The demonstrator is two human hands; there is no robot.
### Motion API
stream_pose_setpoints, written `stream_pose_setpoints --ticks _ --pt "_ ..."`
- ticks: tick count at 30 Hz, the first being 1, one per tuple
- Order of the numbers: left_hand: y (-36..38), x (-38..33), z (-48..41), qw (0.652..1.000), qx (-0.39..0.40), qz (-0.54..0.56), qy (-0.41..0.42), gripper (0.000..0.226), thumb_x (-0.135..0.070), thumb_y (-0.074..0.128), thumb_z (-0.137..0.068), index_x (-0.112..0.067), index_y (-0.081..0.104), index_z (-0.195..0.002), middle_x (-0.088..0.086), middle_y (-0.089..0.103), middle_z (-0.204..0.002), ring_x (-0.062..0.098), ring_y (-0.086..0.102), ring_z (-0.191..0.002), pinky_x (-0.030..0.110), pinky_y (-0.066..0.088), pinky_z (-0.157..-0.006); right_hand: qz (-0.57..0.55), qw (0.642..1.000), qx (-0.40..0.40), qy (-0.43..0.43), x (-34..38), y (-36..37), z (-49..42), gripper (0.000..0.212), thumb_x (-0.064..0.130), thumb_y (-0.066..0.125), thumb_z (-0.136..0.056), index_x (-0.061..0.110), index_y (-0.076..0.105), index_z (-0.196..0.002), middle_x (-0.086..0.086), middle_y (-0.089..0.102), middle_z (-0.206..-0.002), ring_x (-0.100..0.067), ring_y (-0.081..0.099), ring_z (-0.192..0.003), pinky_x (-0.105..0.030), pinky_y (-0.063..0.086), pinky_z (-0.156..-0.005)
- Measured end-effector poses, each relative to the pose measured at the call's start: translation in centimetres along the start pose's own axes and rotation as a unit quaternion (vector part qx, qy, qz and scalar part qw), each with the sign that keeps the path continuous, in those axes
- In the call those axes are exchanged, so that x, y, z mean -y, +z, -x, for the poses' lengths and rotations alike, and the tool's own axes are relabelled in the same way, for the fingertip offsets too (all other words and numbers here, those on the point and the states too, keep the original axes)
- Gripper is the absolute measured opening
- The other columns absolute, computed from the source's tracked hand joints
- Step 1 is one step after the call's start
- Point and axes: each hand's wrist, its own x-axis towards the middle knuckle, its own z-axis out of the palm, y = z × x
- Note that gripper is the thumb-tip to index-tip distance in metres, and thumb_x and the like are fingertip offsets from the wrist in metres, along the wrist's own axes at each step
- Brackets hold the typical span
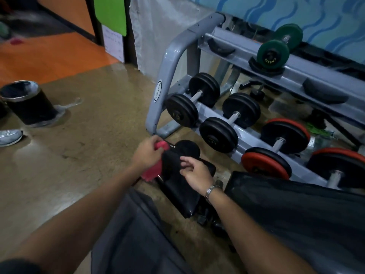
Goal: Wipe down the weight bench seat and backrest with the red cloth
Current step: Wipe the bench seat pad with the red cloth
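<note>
Wiping of the seat [177, 192] seems in hand: left hand [147, 155] grips red cloth [149, 174] at its 10 o'clock edge, right hand [195, 175] curled, grip unclear; next, strokes toward backrest [296, 218] at 3 o'clock.

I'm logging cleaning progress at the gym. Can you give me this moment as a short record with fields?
left hand: grips the red cloth at the far end of the bench seat
right hand: fingers curled over the seat, wristwatch on the wrist; unclear whether it holds anything
backrest: black pad to the right, neither hand on it
nearby: dumbbell rack beyond the bench; black bin and a shoe to the left
</note>
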Motion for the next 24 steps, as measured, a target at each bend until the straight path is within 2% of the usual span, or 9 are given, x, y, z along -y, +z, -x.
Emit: stream_pose_setpoints --ticks 2,5,9,11,14,16,19,21,24 --pt "-1.4 2.7 -1.4 0.996 0.004 -0.089 0.022 0.019 -0.016 0.064 -0.088 -0.023 0.068 -0.104 0.005 0.063 -0.096 0.028 0.061 -0.091 0.033 0.041 -0.076 0.082 0.997 -0.006 -0.013 -1.6 -0.4 -0.5 0.044 0.013 0.062 -0.092 0.027 0.063 -0.134 0.007 0.065 -0.120 -0.008 0.060 -0.110 -0.025 0.047 -0.103" --pt "-2.2 6.0 -2.7 0.989 0.018 -0.140 0.044 0.016 -0.023 0.067 -0.090 -0.031 0.067 -0.104 0.001 0.065 -0.098 0.025 0.063 -0.089 0.035 0.048 -0.076 0.171 0.985 -0.005 -0.032 -4.1 -0.7 -1.6 0.044 0.017 0.058 -0.094 0.023 0.061 -0.137 0.002 0.060 -0.133 -0.016 0.054 -0.126 -0.031 0.043 -0.110" --pt "-1.3 9.0 -3.6 0.981 0.022 -0.168 0.097 0.033 -0.007 0.064 -0.089 -0.026 0.073 -0.115 0.005 0.072 -0.109 0.033 0.069 -0.097 0.038 0.054 -0.083 0.233 0.971 -0.019 -0.057 -7.4 -0.1 -2.6 0.046 0.017 0.055 -0.095 0.018 0.058 -0.140 -0.001 0.056 -0.138 -0.022 0.047 -0.131 -0.036 0.040 -0.112" --pt "-0.3 9.9 -3.8 0.981 0.038 -0.167 0.092 0.037 -0.004 0.065 -0.086 -0.022 0.075 -0.117 0.007 0.073 -0.112 0.034 0.070 -0.099 0.039 0.054 -0.086 0.246 0.966 -0.030 -0.072 -9.0 0.3 -3.3 0.047 0.017 0.056 -0.093 0.016 0.058 -0.140 -0.003 0.057 -0.137 -0.025 0.048 -0.129 -0.043 0.043 -0.109" --pt "0.6 10.8 -3.8 0.988 0.039 -0.135 0.065 0.034 -0.025 0.071 -0.086 -0.023 0.076 -0.119 0.003 0.071 -0.115 0.027 0.068 -0.098 0.032 0.048 -0.091 0.254 0.963 -0.048 -0.074 -10.4 0.5 -4.6 0.048 0.018 0.056 -0.092 0.014 0.059 -0.139 -0.004 0.056 -0.138 -0.026 0.047 -0.130 -0.047 0.045 -0.106" --pt "0.8 11.2 -4.1 0.992 0.034 -0.104 0.058 0.028 -0.032 0.071 -0.091 -0.024 0.077 -0.118 0.000 0.071 -0.115 0.018 0.068 -0.090 0.027 0.047 -0.085 0.255 0.963 -0.059 -0.071 -10.9 0.5 -5.6 0.046 0.019 0.057 -0.093 0.014 0.059 -0.139 -0.003 0.055 -0.139 -0.026 0.046 -0.131 -0.048 0.045 -0.107" --pt "1.4 11.3 -4.6 0.996 -0.024 -0.085 0.026 0.026 -0.023 0.072 -0.093 -0.022 0.076 -0.118 0.003 0.075 -0.115 0.019 0.070 -0.101 0.023 0.046 -0.087 0.258 0.960 -0.075 -0.072 -11.3 0.9 -6.7 0.044 0.020 0.058 -0.094 0.015 0.060 -0.137 -0.003 0.055 -0.139 -0.025 0.046 -0.133 -0.050 0.045 -0.106" --pt "1.9 11.2 -4.3 0.994 -0.055 -0.093 0.013 0.030 -0.023 0.073 -0.087 -0.024 0.076 -0.117 0.004 0.077 -0.113 0.024 0.070 -0.103 0.030 0.051 -0.090 0.262 0.959 -0.079 -0.073 -11.5 0.9 -7.1 0.044 0.021 0.059 -0.094 0.016 0.060 -0.138 -0.002 0.055 -0.139 -0.025 0.045 -0.134 -0.050 0.045 -0.106" --pt "1.7 11.8 -4.0 0.991 -0.012 -0.128 0.033 0.027 -0.016 0.079 -0.082 -0.022 0.079 -0.108 0.005 0.075 -0.101 0.029 0.069 -0.095 0.033 0.050 -0.087 0.267 0.959 -0.069 -0.059 -11.9 0.8 -7.4 0.045 0.022 0.057 -0.095 0.017 0.058 -0.140 -0.001 0.053 -0.142 -0.023 0.042 -0.137 -0.049 0.042 -0.109"
